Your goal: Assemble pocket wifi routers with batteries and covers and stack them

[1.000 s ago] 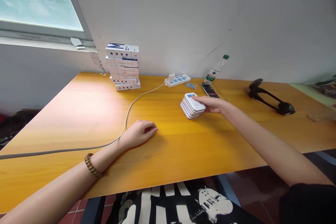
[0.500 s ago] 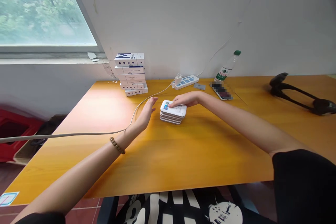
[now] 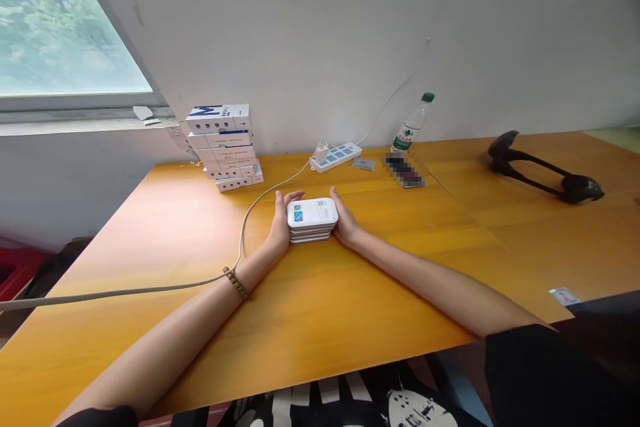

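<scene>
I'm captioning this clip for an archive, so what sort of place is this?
Probably an office or workroom: a long wooden desk by a window, with a power strip and stacked white boxes on it.

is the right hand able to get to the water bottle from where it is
Probably yes. The right hand rests against the stack of white devices, and the stack is not on the bottle's side. Only a flat, partly blurred phone lies low before the water bottle, so the hand could likely pass over it.

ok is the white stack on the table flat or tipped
Flat: the white rounded plastic stack lies level on the yellow wooden table, layers aligned, left hand and right hand at its sides.
</scene>
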### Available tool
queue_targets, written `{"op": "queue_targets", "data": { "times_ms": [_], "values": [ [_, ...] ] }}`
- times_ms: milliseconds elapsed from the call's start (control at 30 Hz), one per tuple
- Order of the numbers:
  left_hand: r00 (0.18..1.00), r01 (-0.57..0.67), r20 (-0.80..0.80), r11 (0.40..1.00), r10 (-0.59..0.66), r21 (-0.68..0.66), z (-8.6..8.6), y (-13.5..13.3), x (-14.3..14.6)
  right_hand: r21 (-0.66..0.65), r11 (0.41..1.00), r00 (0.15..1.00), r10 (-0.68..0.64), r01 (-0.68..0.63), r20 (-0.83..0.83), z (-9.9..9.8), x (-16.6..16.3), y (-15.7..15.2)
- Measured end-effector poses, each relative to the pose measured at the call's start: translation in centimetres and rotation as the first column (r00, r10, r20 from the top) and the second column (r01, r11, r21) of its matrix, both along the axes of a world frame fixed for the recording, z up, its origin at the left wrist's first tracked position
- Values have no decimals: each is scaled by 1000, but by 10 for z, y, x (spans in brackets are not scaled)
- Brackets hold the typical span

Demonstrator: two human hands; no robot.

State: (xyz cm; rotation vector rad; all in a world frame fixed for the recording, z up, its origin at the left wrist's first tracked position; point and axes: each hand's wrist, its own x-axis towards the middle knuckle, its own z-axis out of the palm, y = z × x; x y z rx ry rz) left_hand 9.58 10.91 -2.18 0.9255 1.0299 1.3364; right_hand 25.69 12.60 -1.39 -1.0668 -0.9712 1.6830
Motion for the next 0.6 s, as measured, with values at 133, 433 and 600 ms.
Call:
{"op": "queue_targets", "data": {
  "times_ms": [133, 433, 600],
  "values": [
    [999, -9, 48, 1000, 8, 29, -1, 1, 4, -42, 980, 981, -193, 193, -6, -11, -15, -1],
    [997, 21, 69, 1000, -21, 14, -3, 4, -5, 426, 899, 790, -190, -99, 583, -1, 29, 33],
    [994, 74, 81, 997, -71, -28, -3, 4, -21, 525, 837, 227, -487, -155, 843, 37, 145, 114]
  ]
}}
